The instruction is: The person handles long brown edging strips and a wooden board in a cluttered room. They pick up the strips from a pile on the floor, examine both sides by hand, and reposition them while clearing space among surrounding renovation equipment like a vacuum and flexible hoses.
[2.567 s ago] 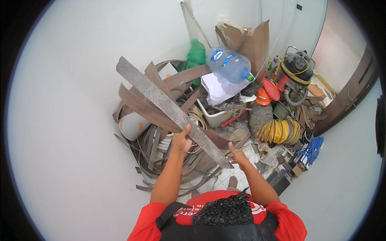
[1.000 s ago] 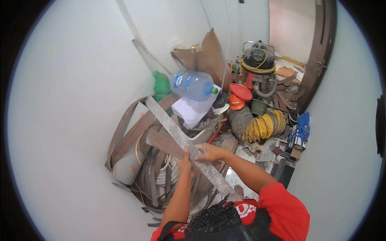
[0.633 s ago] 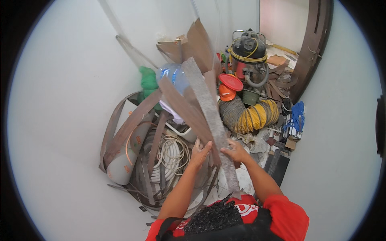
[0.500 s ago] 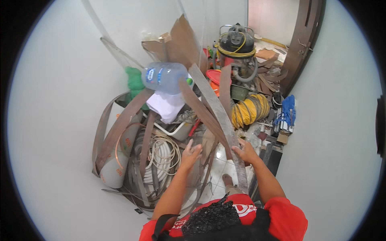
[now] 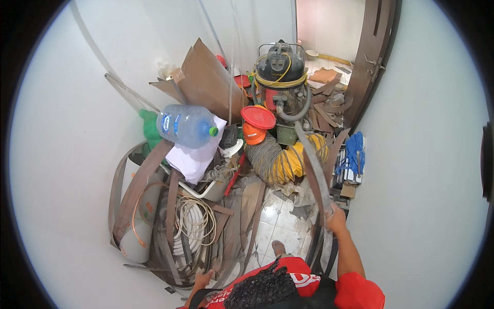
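My right hand [image 5: 337, 220] is closed around long flexible strips. One is a grey strip [image 5: 312, 152], with brown wood-look strips beside it. They rise from beside my leg and lean forward over the yellow duct. Low at my left side, my left hand [image 5: 204, 278] is beside the lower edge of a heap of brown strips [image 5: 250, 198]. Its fingers look stretched out, and I see nothing held in them. A coil of white hose [image 5: 192, 221] and a beige cable [image 5: 212, 220] lie in that heap, next to a grey cylinder [image 5: 136, 244].
Ahead lie a yellow and grey flexible duct [image 5: 280, 162], an orange bucket [image 5: 254, 134] with a red lid, and a black vacuum cleaner [image 5: 280, 67]. A large water bottle [image 5: 188, 126] rests on white material at left. Walls flank both sides; a brown door [image 5: 368, 62] stands open.
My right hand has closed on the strips and swung them to the right, uncovering the bucket and duct. My left hand has dropped down and left, away from the strips.
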### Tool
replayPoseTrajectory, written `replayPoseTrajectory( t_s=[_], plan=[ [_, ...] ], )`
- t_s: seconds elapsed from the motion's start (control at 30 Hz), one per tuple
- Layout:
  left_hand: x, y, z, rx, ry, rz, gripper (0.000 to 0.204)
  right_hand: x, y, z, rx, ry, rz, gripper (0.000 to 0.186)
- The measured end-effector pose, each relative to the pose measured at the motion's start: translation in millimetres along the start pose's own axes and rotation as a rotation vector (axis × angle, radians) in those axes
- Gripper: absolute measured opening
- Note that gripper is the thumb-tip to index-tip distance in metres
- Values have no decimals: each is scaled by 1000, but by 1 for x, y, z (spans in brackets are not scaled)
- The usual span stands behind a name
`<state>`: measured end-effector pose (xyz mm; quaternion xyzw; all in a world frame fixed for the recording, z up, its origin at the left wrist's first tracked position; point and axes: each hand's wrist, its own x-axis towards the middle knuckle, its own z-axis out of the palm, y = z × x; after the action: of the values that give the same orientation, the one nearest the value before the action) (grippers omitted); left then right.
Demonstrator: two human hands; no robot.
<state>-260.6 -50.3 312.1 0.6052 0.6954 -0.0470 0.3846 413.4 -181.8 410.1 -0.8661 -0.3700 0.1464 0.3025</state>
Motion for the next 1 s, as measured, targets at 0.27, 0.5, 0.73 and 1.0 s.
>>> replayPoseTrajectory(
  t_s=[0.27,0.5,0.73,1.0],
  plan=[
    [-49,42,-7,-462,30,-332,70,372,-93,-197,-338,255,33,85],
    [-54,131,-20,-321,-16,-57,45,473,-240,-179,-716,474,-195,29],
    [-81,88,35,-82,-41,-21,54,291,-53,181,-562,-521,-241,43],
    [-140,-9,48,92,-8,167,36,-65,126,218,-686,-1284,-229,52]
  ],
)
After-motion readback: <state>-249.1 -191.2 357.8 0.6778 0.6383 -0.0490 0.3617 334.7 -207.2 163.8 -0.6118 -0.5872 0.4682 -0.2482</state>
